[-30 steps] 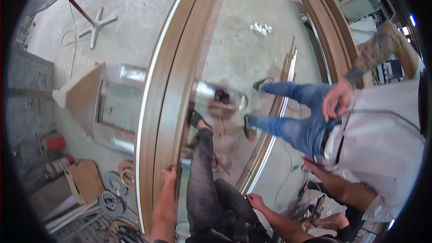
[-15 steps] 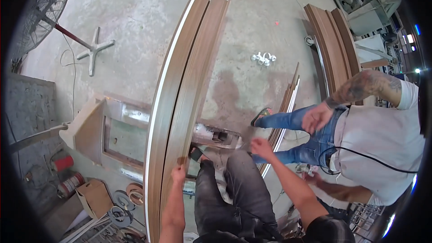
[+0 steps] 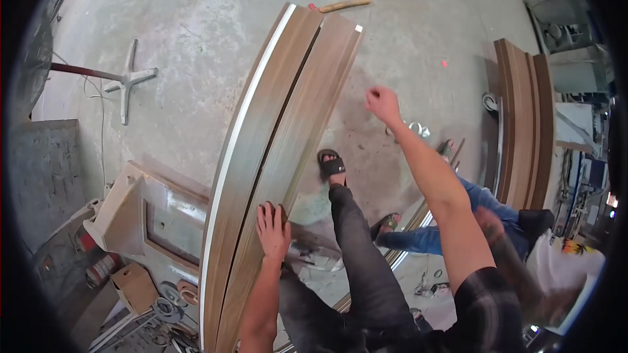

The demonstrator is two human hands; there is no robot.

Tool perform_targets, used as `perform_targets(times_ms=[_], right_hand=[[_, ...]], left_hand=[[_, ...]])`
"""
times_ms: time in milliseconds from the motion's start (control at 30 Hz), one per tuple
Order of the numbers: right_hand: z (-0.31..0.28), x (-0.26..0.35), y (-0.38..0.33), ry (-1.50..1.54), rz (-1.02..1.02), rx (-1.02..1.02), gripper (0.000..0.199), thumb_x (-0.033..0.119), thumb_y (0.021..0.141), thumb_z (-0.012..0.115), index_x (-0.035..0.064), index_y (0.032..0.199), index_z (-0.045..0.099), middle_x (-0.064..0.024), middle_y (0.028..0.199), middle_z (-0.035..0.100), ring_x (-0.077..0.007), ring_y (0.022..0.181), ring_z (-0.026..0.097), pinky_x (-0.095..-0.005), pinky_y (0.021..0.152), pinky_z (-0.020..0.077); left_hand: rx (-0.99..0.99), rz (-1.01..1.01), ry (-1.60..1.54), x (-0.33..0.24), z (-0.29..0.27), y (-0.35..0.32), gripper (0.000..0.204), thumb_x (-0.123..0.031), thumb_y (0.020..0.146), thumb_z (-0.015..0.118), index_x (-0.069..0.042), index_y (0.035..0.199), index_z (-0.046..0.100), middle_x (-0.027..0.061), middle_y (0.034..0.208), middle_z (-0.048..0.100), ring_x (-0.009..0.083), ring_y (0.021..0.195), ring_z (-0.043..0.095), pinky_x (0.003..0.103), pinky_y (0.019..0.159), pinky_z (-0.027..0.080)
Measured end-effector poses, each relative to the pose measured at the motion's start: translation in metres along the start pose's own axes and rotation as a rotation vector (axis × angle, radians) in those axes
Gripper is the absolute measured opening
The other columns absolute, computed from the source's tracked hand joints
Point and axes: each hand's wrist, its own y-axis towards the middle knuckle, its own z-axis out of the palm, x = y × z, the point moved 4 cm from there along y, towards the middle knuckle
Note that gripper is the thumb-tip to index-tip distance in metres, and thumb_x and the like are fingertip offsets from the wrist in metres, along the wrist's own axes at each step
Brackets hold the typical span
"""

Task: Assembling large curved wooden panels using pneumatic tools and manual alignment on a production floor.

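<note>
Two long wood-grain panels (image 3: 265, 157) lie side by side in front of me, with a dark gap between them. A white strip (image 3: 243, 117) runs along the left panel's outer edge. My left hand (image 3: 273, 232) rests flat on the right panel with its fingers spread. Out to the right of the panels, my right hand (image 3: 383, 103) is raised over the floor, its fingers curled closed; whatever they may hold is hidden. A wooden handle (image 3: 347, 5) with a red bit beside it sticks out at the panels' far end.
A co-worker in blue jeans (image 3: 418, 238) is close on my right, one arm blurred. More wood-grain boards (image 3: 520, 117) stand at the far right. On the left are a fan base (image 3: 129, 78), a frame-like stand (image 3: 131, 206) under the panels and a cardboard box (image 3: 136, 286).
My right hand has reached forward, away from my body. My left hand has opened from a closed grip at the panel to lie flat. I have stepped forward; the co-worker now appears lower.
</note>
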Motion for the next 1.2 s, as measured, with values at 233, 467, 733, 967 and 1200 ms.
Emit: perform_targets(times_ms=[233, 467, 733, 967, 1200], right_hand=[[0.025, 0.034, 0.144, -0.172, -0.224, -0.349, 0.035, 0.025, 0.075, 0.071, 0.0077, 0.103, 0.060, -0.0131, 0.104, 0.054, -0.0309, 0.096, 0.055, -0.0390, 0.078, 0.0476], [0.051, 0.027, 0.153, 0.102, -0.081, -0.386, 0.050, 0.026, 0.072, 0.073, 0.0093, 0.111, 0.047, -0.0150, 0.114, 0.047, -0.0323, 0.104, 0.049, -0.0421, 0.084, 0.0451], [0.055, 0.023, 0.154, 0.209, -0.044, -0.417, 0.055, 0.027, 0.073, 0.074, 0.0029, 0.112, 0.045, -0.0177, 0.103, 0.050, -0.0309, 0.097, 0.048, -0.0409, 0.085, 0.0413], [0.055, 0.022, 0.155, 0.241, -0.042, -0.399, 0.055, 0.025, 0.071, 0.075, 0.0020, 0.110, 0.044, -0.0182, 0.103, 0.049, -0.0309, 0.096, 0.047, -0.0404, 0.084, 0.0409], [0.056, 0.024, 0.154, 0.256, -0.027, -0.351, 0.056, 0.023, 0.070, 0.075, 0.0027, 0.111, 0.043, -0.0180, 0.106, 0.047, -0.0306, 0.099, 0.045, -0.0410, 0.086, 0.0402]], left_hand=[[0.076, 0.084, 0.129, -0.040, 0.036, 0.142, 0.062, -0.027, 0.079, 0.063, -0.011, 0.136, 0.042, 0.0193, 0.146, 0.027, 0.0438, 0.135, 0.021, 0.064, 0.104, 0.017], [0.020, 0.162, 0.193, -0.043, 0.057, 0.160, 0.056, -0.034, 0.080, 0.061, -0.025, 0.133, 0.044, 0.0237, 0.146, 0.024, 0.0491, 0.133, 0.019, 0.073, 0.098, 0.012], [0.034, 0.150, 0.220, -0.042, 0.058, 0.157, 0.058, -0.034, 0.081, 0.060, -0.024, 0.135, 0.041, 0.0232, 0.146, 0.024, 0.0493, 0.132, 0.021, 0.073, 0.099, 0.012], [0.006, 0.150, 0.201, -0.038, 0.061, 0.155, 0.058, -0.035, 0.084, 0.057, -0.028, 0.138, 0.037, 0.0193, 0.147, 0.026, 0.0478, 0.132, 0.024, 0.074, 0.096, 0.016], [0.002, 0.191, 0.184, -0.035, 0.065, 0.152, 0.060, -0.035, 0.085, 0.055, -0.024, 0.140, 0.034, 0.0202, 0.149, 0.021, 0.0502, 0.134, 0.018, 0.073, 0.099, 0.010]])
